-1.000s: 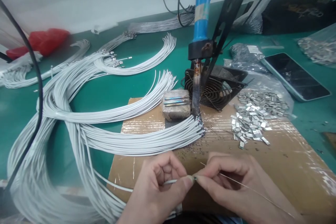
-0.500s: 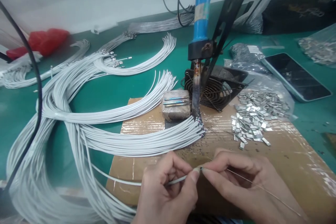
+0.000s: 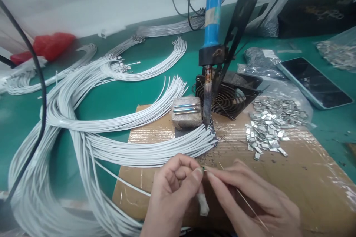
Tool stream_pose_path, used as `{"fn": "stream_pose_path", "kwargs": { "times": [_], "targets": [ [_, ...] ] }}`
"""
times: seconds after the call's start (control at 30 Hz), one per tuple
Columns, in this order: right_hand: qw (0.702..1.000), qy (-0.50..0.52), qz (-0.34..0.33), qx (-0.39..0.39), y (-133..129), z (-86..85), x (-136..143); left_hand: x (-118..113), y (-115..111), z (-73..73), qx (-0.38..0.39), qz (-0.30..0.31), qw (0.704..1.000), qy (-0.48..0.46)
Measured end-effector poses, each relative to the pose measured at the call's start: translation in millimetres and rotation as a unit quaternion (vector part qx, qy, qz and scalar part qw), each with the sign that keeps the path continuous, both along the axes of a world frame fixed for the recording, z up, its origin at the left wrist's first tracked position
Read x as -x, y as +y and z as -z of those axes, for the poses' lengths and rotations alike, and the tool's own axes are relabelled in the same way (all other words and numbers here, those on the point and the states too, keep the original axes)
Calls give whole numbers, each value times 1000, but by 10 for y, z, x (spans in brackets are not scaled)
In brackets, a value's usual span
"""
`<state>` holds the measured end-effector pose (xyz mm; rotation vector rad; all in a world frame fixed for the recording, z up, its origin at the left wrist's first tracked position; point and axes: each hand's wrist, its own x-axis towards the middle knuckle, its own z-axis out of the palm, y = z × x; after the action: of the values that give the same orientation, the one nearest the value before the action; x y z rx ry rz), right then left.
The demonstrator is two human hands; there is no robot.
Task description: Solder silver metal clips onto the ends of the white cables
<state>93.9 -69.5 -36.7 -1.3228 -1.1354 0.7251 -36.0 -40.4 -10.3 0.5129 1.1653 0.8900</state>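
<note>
Lower centre of frame: both hands close together over a sheet of cardboard (image 3: 303,181), fingertips meeting. Left hand (image 3: 178,189) clenched, thumb and forefinger pinched; a single white wire (image 3: 122,178) runs in from the left and passes behind it. Right hand (image 3: 250,196) pinches too, thumb against forefinger, with a thin metallic strand (image 3: 247,203) threaded through its grasp, slanting to the bottom edge. Between the fingertips, a tiny dark piece (image 3: 204,169), too small to identify; which hand grips it, cannot tell. Whitish scrap (image 3: 203,204) below the left thumb, nature unclear.

Just above the hands, a bundle of white wires (image 3: 152,150) sweeps in from the left, ends fanned near frame centre. Blue-handled iron (image 3: 213,11) stands tip down at those ends; contact cannot be told. Left of its tip, a grey block (image 3: 187,114); right of it, a black fan (image 3: 226,98). Right of centre, heaped small metal pieces (image 3: 267,133). Phone (image 3: 317,81) at upper right, on the green tabletop (image 3: 119,100).
</note>
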Motion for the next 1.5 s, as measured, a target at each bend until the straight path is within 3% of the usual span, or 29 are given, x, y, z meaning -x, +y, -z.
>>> {"fn": "stream_pose_path", "kwargs": {
  "times": [0.13,0.3,0.4,0.53,0.7,0.93,1.2,1.5],
  "targets": [
    [997,-1,-68,34,17,120,-321,14,35,3,4,13,999,42],
    [989,-24,14,148,-5,190,-462,-8,48,-31,-9,29,997,74],
    [983,-101,-62,138,38,125,-448,-31,47,-74,-17,29,995,95],
    [969,-91,-196,116,104,37,-415,-49,31,-108,-3,23,996,83],
    [960,-71,-240,127,139,-11,-386,-43,20,-100,5,39,995,87],
    [963,-53,-233,122,176,8,-337,-64,44,-121,-17,74,987,144],
    [965,-57,-235,102,160,0,-337,-101,44,-150,-31,72,981,178],
    [979,-136,-146,-32,67,163,-155,-80,17,-53,-5,77,990,121]
  ]
}}
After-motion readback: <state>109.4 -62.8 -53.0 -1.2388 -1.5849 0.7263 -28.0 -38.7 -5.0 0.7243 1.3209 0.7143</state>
